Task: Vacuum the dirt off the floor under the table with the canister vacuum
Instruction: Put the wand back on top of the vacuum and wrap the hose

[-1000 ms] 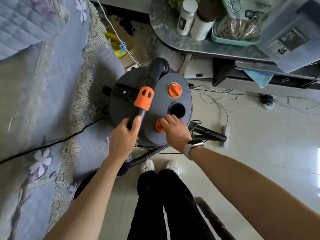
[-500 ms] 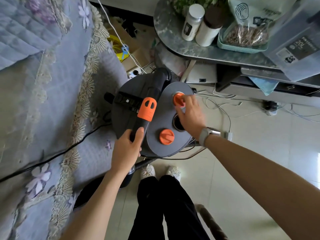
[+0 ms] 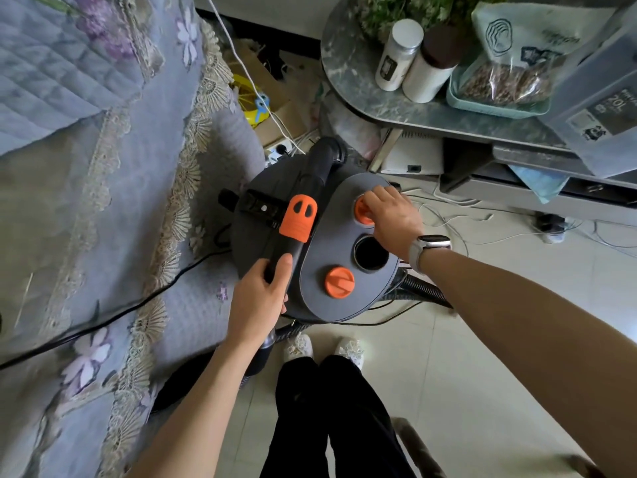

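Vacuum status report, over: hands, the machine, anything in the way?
Left hand grips wand. Right hand on far orange knob of vacuum. Cables loose on floor.

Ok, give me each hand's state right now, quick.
Left hand: closed around the dark vacuum handle, below its orange grip.
Right hand: fingers curled on the far orange knob on the canister lid.

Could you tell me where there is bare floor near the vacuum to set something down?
The open patch is the tiled floor right of the canister vacuum, between its black hose and the right forearm. Crowded: thin cables by the table, boxes and a power strip behind the vacuum, the rug left.
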### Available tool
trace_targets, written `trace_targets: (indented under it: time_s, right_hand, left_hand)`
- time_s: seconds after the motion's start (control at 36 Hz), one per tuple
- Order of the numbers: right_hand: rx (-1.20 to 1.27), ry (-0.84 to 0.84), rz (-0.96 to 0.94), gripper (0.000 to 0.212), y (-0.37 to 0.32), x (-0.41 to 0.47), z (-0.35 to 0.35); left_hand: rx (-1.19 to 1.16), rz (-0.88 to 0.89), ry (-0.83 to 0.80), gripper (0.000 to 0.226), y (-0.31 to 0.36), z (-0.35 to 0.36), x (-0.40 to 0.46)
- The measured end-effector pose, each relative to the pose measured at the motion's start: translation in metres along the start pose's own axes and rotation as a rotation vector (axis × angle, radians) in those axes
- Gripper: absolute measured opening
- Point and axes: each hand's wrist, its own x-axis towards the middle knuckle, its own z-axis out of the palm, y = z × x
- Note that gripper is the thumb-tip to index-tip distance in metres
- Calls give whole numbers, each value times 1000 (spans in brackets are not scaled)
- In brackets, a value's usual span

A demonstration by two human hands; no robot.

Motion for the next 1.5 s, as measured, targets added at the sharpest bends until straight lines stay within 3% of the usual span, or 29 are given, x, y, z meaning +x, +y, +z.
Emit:
trace_targets:
  time_s: [0.17,0.31,0.39,0.53,0.61,0.75,0.89,0.97,1.08,1.17,1.25,1.42,1.5]
  right_hand:
    - [52,-28,61,28,0,-1,-5]
    - [219,226,-45,64,-21,-21,-18]
    - [124,301,-176,84,-38,-32,-16]
    - [-91,272,-323,86,-61,-48,-8]
    - [-125,318,-341,80,-67,-48,-16]
    - [-240,351,-558,52,-63,-34,-46]
    - [-362,228,-715,37,-55,-38,-64]
    - [-356,312,-564,20,-53,-50,-72]
    - [-235,385,-267,24,-32,-73,-84]
    - [-171,328,-90,36,-10,-91,-96]
    - [-162,319,-3,41,4,-106,-102]
    - [-93,141,167,48,8,-132,-108]
    - [-69,-23,41,46,1,-139,-114]
  left_hand:
    - [22,-21,-46,34,11,-2,3]
    - [7,-75,-168,25,18,-4,4]
    - [-6,-71,-240,22,22,-6,-3]
    - [-86,-71,-292,20,24,-13,-16]
    - [-90,-73,-354,19,26,-20,-25]
    - [-89,-11,-403,15,29,-30,-38]
    - [-48,61,-409,17,35,-32,-48]
    - [73,125,-426,12,42,-36,-46]
    - [360,190,-371,46,42,-56,-31]
    - [389,217,-338,58,38,-67,-16]
    - [496,248,-399,64,34,-63,-2]
    - [547,400,-374,48,22,-48,6]
    - [485,441,-329,51,25,-41,-8]
